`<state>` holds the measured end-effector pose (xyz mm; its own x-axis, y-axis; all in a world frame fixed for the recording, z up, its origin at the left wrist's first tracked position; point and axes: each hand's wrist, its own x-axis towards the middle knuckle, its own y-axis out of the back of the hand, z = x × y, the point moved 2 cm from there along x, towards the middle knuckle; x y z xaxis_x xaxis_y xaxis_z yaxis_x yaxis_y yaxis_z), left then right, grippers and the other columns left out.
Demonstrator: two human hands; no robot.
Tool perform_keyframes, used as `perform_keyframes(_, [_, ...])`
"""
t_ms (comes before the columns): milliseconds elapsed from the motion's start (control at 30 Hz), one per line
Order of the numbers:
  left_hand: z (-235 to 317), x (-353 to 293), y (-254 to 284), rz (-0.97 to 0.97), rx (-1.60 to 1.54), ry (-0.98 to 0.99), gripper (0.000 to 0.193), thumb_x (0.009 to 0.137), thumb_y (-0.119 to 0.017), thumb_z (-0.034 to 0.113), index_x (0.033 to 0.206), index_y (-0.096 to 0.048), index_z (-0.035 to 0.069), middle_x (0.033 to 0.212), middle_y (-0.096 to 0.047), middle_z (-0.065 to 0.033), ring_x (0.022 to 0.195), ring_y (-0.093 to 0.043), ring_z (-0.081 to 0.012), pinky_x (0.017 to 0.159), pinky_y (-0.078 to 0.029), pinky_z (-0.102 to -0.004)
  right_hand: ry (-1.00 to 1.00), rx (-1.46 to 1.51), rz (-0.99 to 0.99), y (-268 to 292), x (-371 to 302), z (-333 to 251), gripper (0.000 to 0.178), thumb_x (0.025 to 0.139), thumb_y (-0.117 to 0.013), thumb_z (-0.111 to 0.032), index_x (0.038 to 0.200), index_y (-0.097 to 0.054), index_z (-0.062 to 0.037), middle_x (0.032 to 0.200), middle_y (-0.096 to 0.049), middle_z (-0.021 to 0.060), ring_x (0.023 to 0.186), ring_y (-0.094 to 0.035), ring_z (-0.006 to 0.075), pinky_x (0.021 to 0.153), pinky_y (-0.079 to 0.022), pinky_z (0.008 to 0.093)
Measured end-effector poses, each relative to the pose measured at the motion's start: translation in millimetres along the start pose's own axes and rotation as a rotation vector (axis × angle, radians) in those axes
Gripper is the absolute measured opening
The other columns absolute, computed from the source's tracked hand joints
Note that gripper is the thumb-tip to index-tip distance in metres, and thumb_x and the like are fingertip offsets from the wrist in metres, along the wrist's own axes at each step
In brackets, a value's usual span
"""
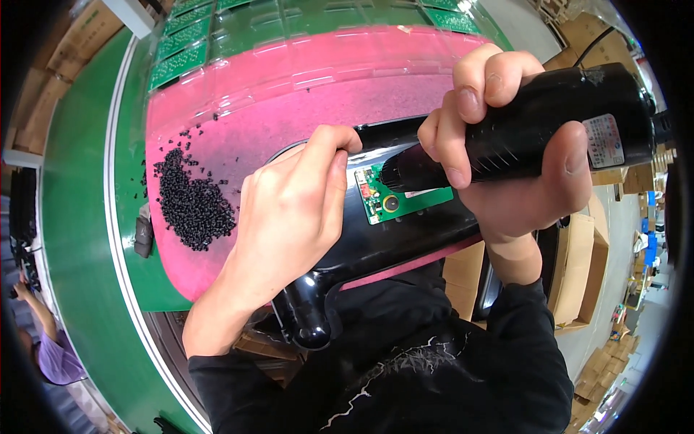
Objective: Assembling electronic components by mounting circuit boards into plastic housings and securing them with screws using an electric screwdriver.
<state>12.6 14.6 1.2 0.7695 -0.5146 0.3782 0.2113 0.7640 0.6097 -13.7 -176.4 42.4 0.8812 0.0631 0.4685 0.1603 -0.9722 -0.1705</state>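
Note:
My right hand [506, 137] wraps round a black corded electric screwdriver [528, 119], its narrow end pointing left over a green circuit board [390, 205]. The board lies in a long glossy black plastic housing [347, 253] with a rounded stub at its lower left. The screwdriver's tip is over the board's upper part; the exact contact point is hidden. Close by, my left hand [296, 192] rests on the housing with fingers curled in and pressed together near its far edge. What those fingertips hold, if anything, cannot be made out.
A heap of small black screws [191, 206] lies on the pink mat [238, 116], left of my hands. Clear plastic trays [289, 61] with green boards [179, 66] stand beyond. A dark block [143, 235] sits by the mat; an open cardboard box [578, 267] is at right.

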Motion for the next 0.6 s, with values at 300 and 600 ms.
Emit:
perform_keyframes(300, [-4.1,-0.2,-2.5,-0.003,0.007,-0.096,0.021,0.087,-0.065,0.000,0.108,-0.062,0.002,0.086,-0.068,-0.0154,0.081,-0.066,-0.0344,0.067,-0.053,-0.0432,-0.060,-0.085,-0.070,-10.6,5.0,-1.5,0.057,0.088,-0.059,-0.059,0.103,-0.049,-0.0043,0.095,-0.049,0.0094,0.048,-0.048,0.0118,0.052,-0.039,0.0287])
perform_keyframes(600, [-7.6,-1.0,0.1,-0.070,-0.058,-0.093,0.026,0.080,-0.070,-0.001,0.106,-0.066,-0.001,0.092,-0.069,-0.0165,0.086,-0.065,-0.0341,0.075,-0.053,-0.0423,-0.024,-0.205,-0.083,-24.4,14.2,4.9,0.045,0.092,-0.059,-0.044,0.105,-0.050,-0.0008,0.093,-0.049,0.0123,0.049,-0.046,0.0121,0.051,-0.039,0.0259])
